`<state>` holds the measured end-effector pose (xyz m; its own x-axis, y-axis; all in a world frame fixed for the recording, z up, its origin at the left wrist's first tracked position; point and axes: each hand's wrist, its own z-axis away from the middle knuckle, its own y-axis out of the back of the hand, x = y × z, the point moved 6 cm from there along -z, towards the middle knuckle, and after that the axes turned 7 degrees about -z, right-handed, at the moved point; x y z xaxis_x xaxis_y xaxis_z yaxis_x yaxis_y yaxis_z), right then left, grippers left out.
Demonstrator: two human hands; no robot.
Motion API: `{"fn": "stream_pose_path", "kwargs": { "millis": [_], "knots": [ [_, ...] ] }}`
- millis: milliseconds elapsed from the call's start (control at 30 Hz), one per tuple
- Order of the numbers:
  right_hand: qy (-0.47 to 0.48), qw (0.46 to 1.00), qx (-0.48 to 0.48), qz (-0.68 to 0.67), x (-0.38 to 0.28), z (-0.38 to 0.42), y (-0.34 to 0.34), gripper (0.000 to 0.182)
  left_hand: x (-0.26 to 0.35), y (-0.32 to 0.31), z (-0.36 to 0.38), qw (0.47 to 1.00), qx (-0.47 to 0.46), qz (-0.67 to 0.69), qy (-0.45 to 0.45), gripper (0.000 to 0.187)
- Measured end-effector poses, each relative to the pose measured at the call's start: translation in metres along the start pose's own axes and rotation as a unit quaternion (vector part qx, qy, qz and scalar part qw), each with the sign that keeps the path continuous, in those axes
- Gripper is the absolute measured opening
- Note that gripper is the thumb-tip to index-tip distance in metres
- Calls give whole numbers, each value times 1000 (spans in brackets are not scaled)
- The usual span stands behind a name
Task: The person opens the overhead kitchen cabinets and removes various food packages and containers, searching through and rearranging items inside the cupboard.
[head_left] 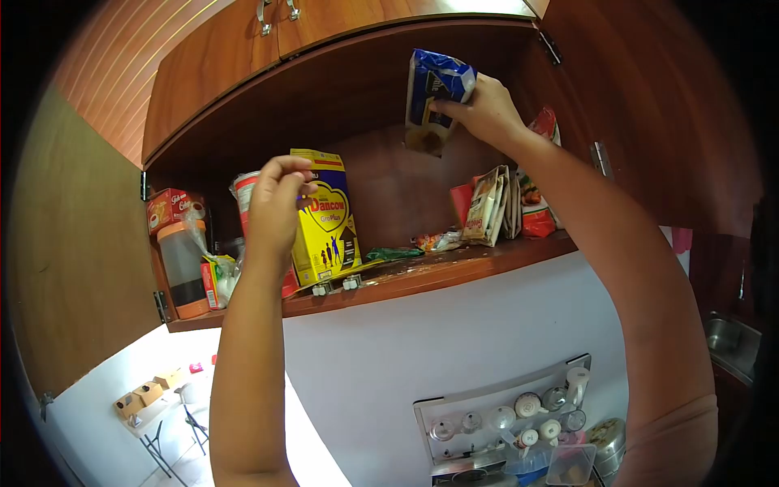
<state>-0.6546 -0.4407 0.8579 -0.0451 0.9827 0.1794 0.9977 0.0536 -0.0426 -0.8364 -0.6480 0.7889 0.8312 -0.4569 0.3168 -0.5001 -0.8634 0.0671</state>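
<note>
High in the cupboard, my right hand (488, 109) grips a blue packet (434, 101) with a clear lower part showing brown contents. The packet hangs above the shelf, tilted slightly. My left hand (280, 191) is raised in front of a yellow Dancow box (329, 219), its fingers loosely bent and apart, with nothing seen between them. That box stands upright near the shelf's front edge and is partly hidden by my left hand. Below and between my hands, a green plastic wrapper (395, 254) lies on the wooden shelf (430, 272).
Several sachets (489, 207) and a red packet (537, 221) stand at the shelf's right. A jar with an orange lid (180, 268) and a red box (174, 209) occupy the left end. The cupboard door (81, 243) hangs open. Below, cups (527, 404) sit on a rack.
</note>
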Motion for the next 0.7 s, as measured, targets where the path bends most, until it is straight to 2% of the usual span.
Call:
{"fn": "stream_pose_path", "kwargs": {
  "millis": [33,100,200,267,300,367,400,433,467,533,567,667,700],
  "knots": [
    [-23,999,-3,-31,4,5,-3,35,-8,1,-5,1000,1,-5,0,14],
    [-41,997,-5,-61,6,13,-7,36,-20,-12,-17,989,-70,-122,-37,17],
    [78,988,69,-110,-9,35,1,28,-33,-31,-34,966,-138,-213,-49,20],
    [100,989,69,-88,-7,41,2,27,-40,-52,-42,934,-209,-287,-36,22],
    [123,988,71,-65,-8,42,3,27,-44,-56,-49,934,-207,-290,-36,22],
    [146,985,77,-43,-7,42,4,27,-63,-80,-56,888,-342,-306,1,27],
    [128,983,90,-93,-2,41,8,27,-72,-91,-58,858,-408,-312,19,30],
    [107,979,102,-143,3,40,10,27,-72,-98,-63,857,-409,-314,20,30],
    [87,971,113,-194,9,39,10,26,-78,-107,-64,824,-444,-348,49,32],
    [67,964,126,-226,21,40,8,26,-92,-118,-62,747,-509,-413,110,37],
    [49,956,137,-253,29,40,8,26,-100,-124,-64,745,-509,-416,112,37],
    [6,946,144,-289,39,44,13,26,-153,-151,-55,648,-621,-399,188,44],
    [-19,943,135,-302,38,47,14,26,-159,-159,-47,646,-624,-399,186,44]
  ]
}}
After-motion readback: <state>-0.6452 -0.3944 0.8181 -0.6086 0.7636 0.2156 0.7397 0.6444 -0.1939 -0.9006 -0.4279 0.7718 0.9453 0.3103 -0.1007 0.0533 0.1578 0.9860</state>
